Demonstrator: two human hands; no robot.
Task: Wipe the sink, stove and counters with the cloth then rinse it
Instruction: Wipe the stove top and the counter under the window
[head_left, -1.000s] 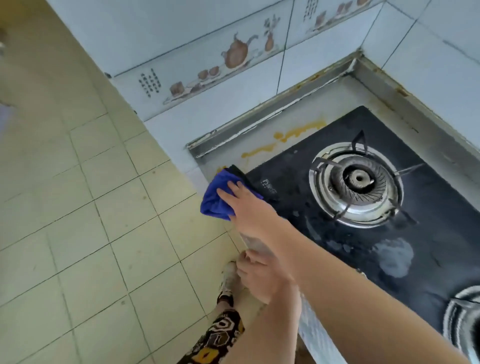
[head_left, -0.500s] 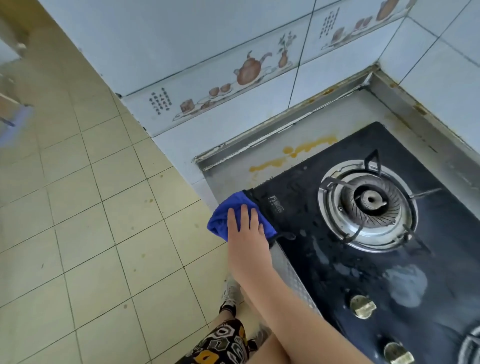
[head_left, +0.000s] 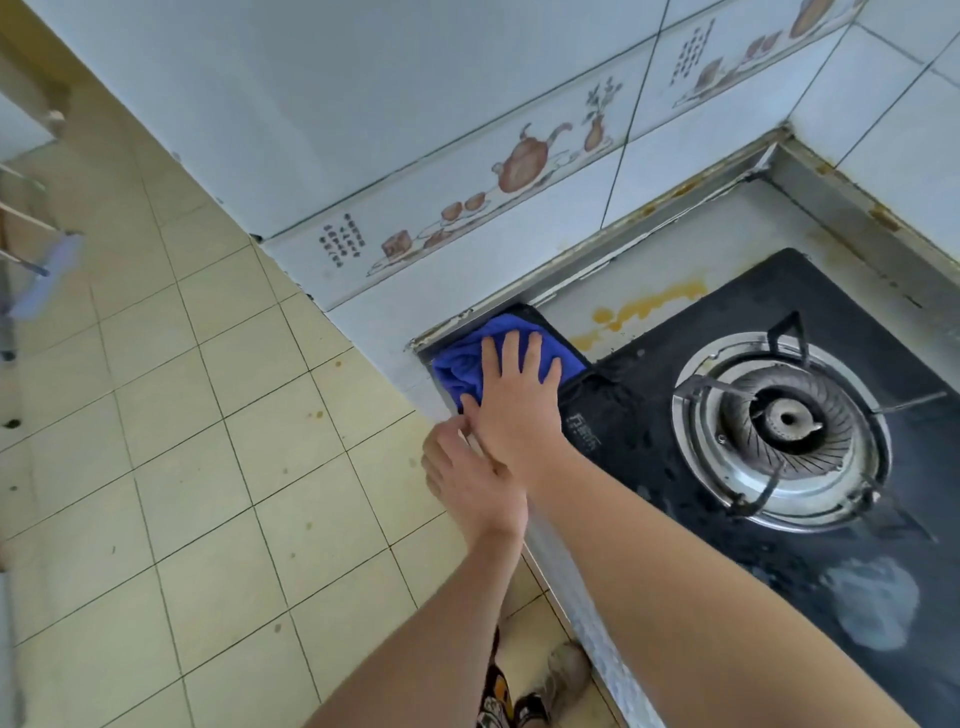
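Four fingers (head_left: 511, 351) of the right hand (head_left: 519, 400) lie straight and spread, pressing the cloth (head_left: 462, 364) flat on the table's (head_left: 675, 260) corner, left of center. Cloth bunches leftward past the fingertips, stove (head_left: 649, 441) just right. Yellow stain (head_left: 644, 304) lies up-right, likely next. Left hand (head_left: 472, 478), loosely curled and empty, sits below, touching the right hand's edge.
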